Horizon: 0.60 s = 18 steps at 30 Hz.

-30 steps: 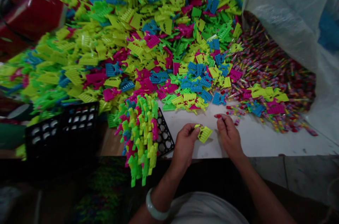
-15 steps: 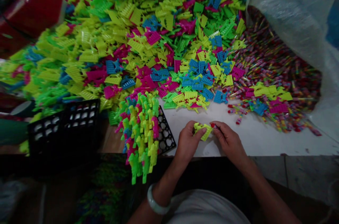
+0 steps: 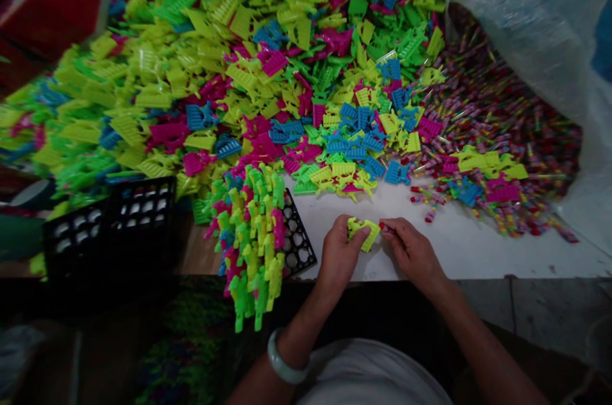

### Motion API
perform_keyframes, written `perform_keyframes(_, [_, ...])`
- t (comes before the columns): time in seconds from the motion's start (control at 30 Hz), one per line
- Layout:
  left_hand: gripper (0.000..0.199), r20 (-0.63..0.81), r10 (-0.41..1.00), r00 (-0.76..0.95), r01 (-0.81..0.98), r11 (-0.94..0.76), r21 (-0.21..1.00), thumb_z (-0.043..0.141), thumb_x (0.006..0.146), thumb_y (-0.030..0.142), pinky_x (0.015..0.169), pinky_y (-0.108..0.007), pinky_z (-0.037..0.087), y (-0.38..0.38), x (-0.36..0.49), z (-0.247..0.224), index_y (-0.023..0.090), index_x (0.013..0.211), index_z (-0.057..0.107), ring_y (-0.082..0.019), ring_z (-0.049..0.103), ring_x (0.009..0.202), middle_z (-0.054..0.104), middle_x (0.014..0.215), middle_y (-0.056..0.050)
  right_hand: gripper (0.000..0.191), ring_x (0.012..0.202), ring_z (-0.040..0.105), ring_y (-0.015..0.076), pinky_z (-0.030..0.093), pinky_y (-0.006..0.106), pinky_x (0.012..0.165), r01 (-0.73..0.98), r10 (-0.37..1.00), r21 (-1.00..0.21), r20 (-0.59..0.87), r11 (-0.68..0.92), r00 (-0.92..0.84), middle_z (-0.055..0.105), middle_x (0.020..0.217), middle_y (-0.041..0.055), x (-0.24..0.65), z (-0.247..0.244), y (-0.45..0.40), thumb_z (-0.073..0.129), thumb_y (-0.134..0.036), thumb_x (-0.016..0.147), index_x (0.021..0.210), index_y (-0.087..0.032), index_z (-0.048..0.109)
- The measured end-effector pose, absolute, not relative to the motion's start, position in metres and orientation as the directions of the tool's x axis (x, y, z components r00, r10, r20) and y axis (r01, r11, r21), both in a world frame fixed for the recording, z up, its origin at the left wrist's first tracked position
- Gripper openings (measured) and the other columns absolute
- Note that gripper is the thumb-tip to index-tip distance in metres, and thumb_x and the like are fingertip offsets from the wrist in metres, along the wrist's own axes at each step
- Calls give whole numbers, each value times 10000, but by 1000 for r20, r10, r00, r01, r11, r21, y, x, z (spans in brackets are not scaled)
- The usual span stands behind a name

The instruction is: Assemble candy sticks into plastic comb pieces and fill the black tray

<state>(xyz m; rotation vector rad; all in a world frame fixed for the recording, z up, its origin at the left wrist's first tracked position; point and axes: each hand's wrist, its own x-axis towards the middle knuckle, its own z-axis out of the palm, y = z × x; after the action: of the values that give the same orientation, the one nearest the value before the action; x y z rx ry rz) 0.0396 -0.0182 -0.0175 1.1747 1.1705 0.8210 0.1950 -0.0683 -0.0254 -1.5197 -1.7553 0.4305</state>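
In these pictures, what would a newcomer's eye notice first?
Probably the huge heap of bright plastic pieces across the back of the table. To its right, many small sticks lie beside a pale sheet. In front, the left hand holds a yellow piece, the right hand a red-tipped item beside it.

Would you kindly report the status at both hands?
Left hand gripping yellow plastic piece. Right hand pinching small red-tipped stick beside it. No obstruction visible between.

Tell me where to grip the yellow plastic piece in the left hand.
Perhaps pinch the squarish right end of the yellow plastic piece, coming from the far side: the left hand clasps its left end, and the right hand holds a small red-tipped stick close to the right edge.
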Motion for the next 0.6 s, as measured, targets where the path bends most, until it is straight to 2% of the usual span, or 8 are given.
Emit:
perform_keyframes(0.23, [149, -258, 951, 168, 124, 239, 963, 595, 783, 309, 615, -227, 406, -22, 42, -16, 198, 806, 499, -126, 511, 671, 533, 717, 36, 217, 844, 607, 203, 522, 321, 731, 713, 933, -617, 327, 333, -152, 602, 939, 79, 199, -28, -64, 365, -198, 967, 1150, -190, 482])
perform_keyframes(0.33, [143, -261, 951, 165, 129, 242, 962, 587, 788, 305, 642, -231, 405, -22, 42, -12, 196, 808, 497, -129, 506, 696, 529, 731, 30, 250, 847, 596, 214, 516, 340, 734, 749, 947, -584, 248, 313, -202, 584, 994, 102, 197, -19, -65, 417, -289, 962, 1179, -167, 445])
perform_keyframes(0.4, [143, -280, 945, 172, 102, 265, 959, 559, 811, 323, 651, -232, 404, -21, 43, -7, 193, 821, 499, -130, 501, 711, 524, 745, 25, 397, 864, 583, 245, 508, 376, 742, 810, 955, -510, 204, 290, -214, 575, 1021, 125, 194, -13, -64, 510, -418, 917, 1191, -141, 433])
perform_keyframes(0.47, [163, -309, 932, 187, 63, 303, 951, 520, 838, 352, 652, -232, 400, -20, 45, -3, 190, 828, 502, -129, 489, 714, 514, 753, 22, 539, 889, 571, 286, 493, 417, 756, 883, 958, -387, 204, 268, -201, 578, 1024, 150, 190, -11, -63, 556, -525, 864, 1192, -112, 443])
perform_keyframes(0.53, [186, -343, 917, 205, 20, 347, 938, 490, 854, 368, 657, -236, 397, -20, 46, 1, 185, 829, 505, -129, 480, 718, 510, 758, 17, 573, 880, 574, 302, 479, 419, 747, 933, 959, -275, 225, 234, -174, 595, 992, 157, 187, -12, -61, 539, -569, 856, 1166, -91, 475])
perform_keyframes(0.6, [182, -362, 907, 216, -14, 373, 928, 486, 853, 361, 667, -240, 399, -21, 47, 2, 182, 827, 506, -130, 480, 726, 514, 767, 14, 551, 830, 589, 282, 469, 386, 712, 949, 959, -230, 235, 215, -160, 613, 928, 135, 186, -13, -59, 516, -586, 861, 1112, -96, 515])
